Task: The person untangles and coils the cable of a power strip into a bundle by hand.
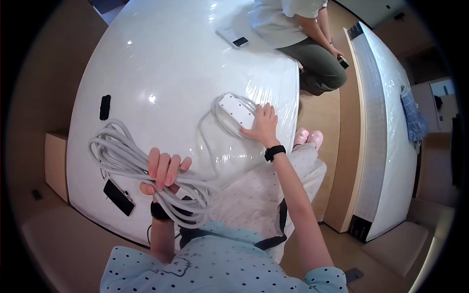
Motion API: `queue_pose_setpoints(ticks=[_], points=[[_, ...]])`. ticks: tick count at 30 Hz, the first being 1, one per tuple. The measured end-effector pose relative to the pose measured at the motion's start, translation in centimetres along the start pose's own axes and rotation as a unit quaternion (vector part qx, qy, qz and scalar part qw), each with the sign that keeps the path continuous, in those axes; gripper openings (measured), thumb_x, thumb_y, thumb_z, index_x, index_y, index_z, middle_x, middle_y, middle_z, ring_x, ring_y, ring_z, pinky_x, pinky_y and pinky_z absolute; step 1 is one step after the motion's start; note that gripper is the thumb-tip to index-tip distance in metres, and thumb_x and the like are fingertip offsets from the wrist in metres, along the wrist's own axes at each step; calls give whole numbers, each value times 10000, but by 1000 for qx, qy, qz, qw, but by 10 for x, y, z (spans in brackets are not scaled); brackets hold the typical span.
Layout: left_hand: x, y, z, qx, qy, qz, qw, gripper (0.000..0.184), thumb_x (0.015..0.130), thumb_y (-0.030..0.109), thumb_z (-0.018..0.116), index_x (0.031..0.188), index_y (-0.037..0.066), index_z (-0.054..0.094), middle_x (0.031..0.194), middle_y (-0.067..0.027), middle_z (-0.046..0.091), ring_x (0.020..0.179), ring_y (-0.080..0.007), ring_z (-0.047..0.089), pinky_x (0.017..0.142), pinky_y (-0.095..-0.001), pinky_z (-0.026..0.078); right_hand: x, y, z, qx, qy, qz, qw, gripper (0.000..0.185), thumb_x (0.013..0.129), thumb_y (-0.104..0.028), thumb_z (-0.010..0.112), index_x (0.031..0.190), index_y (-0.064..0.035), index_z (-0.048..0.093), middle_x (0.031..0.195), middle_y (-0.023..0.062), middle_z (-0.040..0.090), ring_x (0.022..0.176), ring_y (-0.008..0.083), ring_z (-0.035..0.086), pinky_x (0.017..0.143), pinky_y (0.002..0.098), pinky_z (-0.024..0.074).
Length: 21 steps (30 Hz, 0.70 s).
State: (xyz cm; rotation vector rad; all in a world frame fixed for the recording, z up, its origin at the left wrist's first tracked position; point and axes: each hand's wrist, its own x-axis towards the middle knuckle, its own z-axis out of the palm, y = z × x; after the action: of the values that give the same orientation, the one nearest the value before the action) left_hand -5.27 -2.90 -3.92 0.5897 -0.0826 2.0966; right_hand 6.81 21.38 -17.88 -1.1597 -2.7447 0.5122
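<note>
Grey cord [117, 139] is hanging in a thick bundle of long loops from the left hand [165, 171], whose fingers are closing around its middle, so the coils are fanning out on both sides of the grip. The right hand [264, 127] is holding nothing firmly that I can make out: its fingers are spreading wide at one end of a white power strip [237, 110], and I cannot tell whether they are pressing on it. The strip is lying on the plastic-wrapped mattress [161, 53], ahead of the person and to the right of the bundle, with more loops of cord curling around it. A single run is trailing from there back toward the bundle.

The step in hand seems to be gathering the cord, the left hand keeping the coils together while the right is tending the strip. The next move, I judge, is calling for a steady left grip, since loose loops could slip out, and for the right fingers to be narrowing on the strip or its cord without tangling the trailing run. A dark phone [118, 198] is lying just below the bundle's outer loops, where they could be catching it.
</note>
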Motion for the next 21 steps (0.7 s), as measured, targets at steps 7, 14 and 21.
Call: queue_pose_setpoints(ticks=[7, 14, 21], points=[[0, -2, 1, 20, 24, -8, 999, 283, 619, 77, 659, 781, 150, 439, 641, 30, 518, 725, -139, 504, 888, -317, 319, -7, 18, 13, 237, 119, -38, 963, 661, 579, -264, 787, 1089, 35, 491, 1126, 201, 498, 1073, 306, 488, 920, 375, 396], [-2, 11, -8, 35, 50, -5, 998, 309, 605, 62, 666, 767, 154, 419, 631, 40, 496, 721, -128, 483, 870, -309, 311, -33, 26, -25, 444, 36, -29, 895, 583, 595, -207, 813, 1050, -5, 509, 948, 71, 546, 849, 172, 528, 781, 280, 448], [-2, 23, -18, 96, 40, -1, 995, 321, 599, 83, 677, 768, 162, 416, 633, 48, 492, 734, -120, 485, 892, -314, 301, -37, 47, -27, 549, -72, 79, 829, 345, 756, -147, 729, 1024, -27, 547, 762, -12, 551, 681, 38, 444, 588, 191, 359]])
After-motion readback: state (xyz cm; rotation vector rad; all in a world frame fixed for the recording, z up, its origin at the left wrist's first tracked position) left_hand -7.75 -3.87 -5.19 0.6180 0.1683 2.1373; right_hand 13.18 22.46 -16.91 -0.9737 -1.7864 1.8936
